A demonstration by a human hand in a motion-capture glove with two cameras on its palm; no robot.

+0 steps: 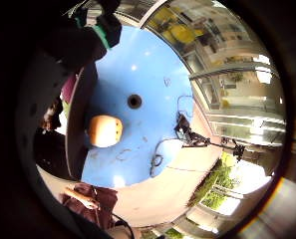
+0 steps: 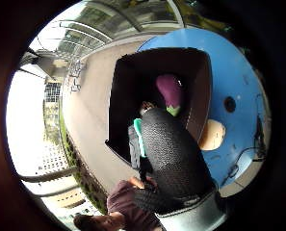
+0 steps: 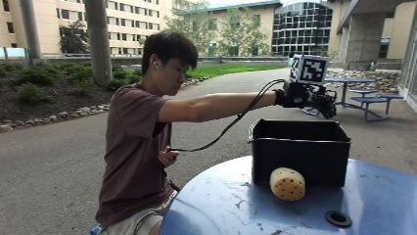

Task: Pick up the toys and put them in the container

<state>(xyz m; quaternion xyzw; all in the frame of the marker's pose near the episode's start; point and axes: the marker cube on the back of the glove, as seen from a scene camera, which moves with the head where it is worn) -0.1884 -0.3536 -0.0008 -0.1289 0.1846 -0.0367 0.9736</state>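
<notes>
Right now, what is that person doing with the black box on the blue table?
The person is tidying toys into the black container on the round blue table. Their gloved right hand is stretched out above the open container. A purple and green toy already lies inside it. A yellow toy with small holes lies on the table beside the container, not yet picked up.

Black container [image 3: 300, 156], yellow dotted toy [image 3: 287, 184], perhaps purple toy [image 2: 169, 91].
</notes>
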